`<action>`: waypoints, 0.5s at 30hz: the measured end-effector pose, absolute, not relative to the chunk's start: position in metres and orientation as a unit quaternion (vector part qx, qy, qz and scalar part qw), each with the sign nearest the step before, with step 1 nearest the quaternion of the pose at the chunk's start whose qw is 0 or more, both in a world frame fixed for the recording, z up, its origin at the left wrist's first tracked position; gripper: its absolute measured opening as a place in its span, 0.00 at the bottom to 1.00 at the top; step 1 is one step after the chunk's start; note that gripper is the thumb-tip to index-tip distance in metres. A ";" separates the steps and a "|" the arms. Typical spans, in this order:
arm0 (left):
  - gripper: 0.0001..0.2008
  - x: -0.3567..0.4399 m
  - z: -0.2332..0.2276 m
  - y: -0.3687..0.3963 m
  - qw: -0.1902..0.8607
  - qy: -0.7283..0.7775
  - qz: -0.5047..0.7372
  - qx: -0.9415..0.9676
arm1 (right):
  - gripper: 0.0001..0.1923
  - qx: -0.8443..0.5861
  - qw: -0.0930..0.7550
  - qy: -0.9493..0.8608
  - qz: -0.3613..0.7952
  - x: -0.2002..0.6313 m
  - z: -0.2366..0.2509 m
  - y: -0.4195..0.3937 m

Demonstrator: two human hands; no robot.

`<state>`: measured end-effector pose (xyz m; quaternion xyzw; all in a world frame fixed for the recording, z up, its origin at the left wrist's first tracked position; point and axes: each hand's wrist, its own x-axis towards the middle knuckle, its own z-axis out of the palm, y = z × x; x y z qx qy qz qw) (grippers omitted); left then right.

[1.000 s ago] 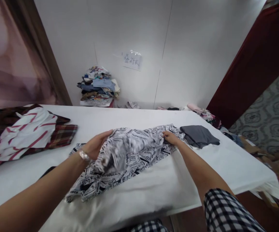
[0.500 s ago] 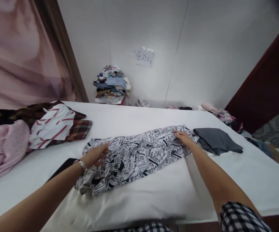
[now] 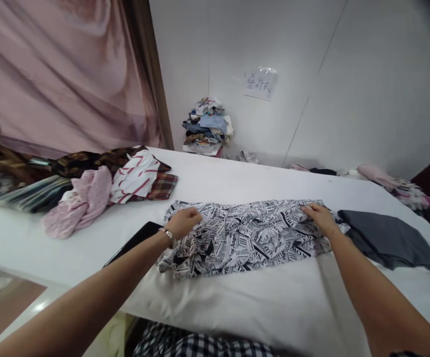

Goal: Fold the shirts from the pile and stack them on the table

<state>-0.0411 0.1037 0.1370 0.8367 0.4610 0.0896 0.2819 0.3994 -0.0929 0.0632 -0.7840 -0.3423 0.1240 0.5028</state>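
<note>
The left hand (image 3: 185, 222) rests with its fingers curled together on the left end of the printed shirt (image 3: 248, 237), knuckles up; whether they pinch the cloth cannot be told. A metal bracelet (image 3: 168, 234) circles that wrist. The right hand (image 3: 321, 218) lies on the shirt's right end, fingers bent and pressed close onto the fabric near its top edge.

The shirt is a thin, soft weave, white with black newsprint lettering set at all angles; "Angeles" can be partly read near the middle, the rest is too small. It lies folded into a long, flat band across the counter (image 3: 237, 307), slightly rumpled at the lower left corner. The counter is covered in smooth white cloth.

Just beside the left wrist a flat black slab (image 3: 135, 241) with a glossy face sticks out from under the arm. To the right, touching the shirt's end, lies a matte grey garment (image 3: 389, 240), folded flat. Farther left sits a loose heap: a pink dotted piece (image 3: 79, 203), a white one with red stripes (image 3: 135, 176), a red plaid (image 3: 162, 186).

By the far wall stands a stack of folded clothes (image 3: 207, 126). Above it a paper sign (image 3: 259, 84) under clear film bears handwritten characters, not legible. A pink curtain (image 3: 62, 74) hangs at left.
</note>
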 end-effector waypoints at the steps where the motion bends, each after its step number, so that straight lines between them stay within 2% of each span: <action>1: 0.15 -0.041 0.139 0.100 0.277 0.467 0.098 0.834 | 0.20 -0.786 0.503 -0.340 0.120 0.400 0.065 -0.092; 5: 0.19 -0.034 0.122 0.062 0.201 0.412 0.064 0.886 | 0.21 -0.792 0.506 -0.323 0.114 0.398 0.070 -0.087; 9: 0.05 -0.031 0.097 0.046 0.148 0.360 0.044 0.920 | 0.19 -0.799 0.487 -0.334 0.115 0.404 0.066 -0.086; 11: 0.05 -0.037 0.098 0.057 0.201 0.383 0.044 0.900 | 0.20 -0.807 0.473 -0.334 0.114 0.411 0.062 -0.088; 15: 0.10 -0.056 0.122 0.099 0.434 0.415 0.095 0.794 | 0.20 -0.809 0.475 -0.323 0.124 0.421 0.058 -0.090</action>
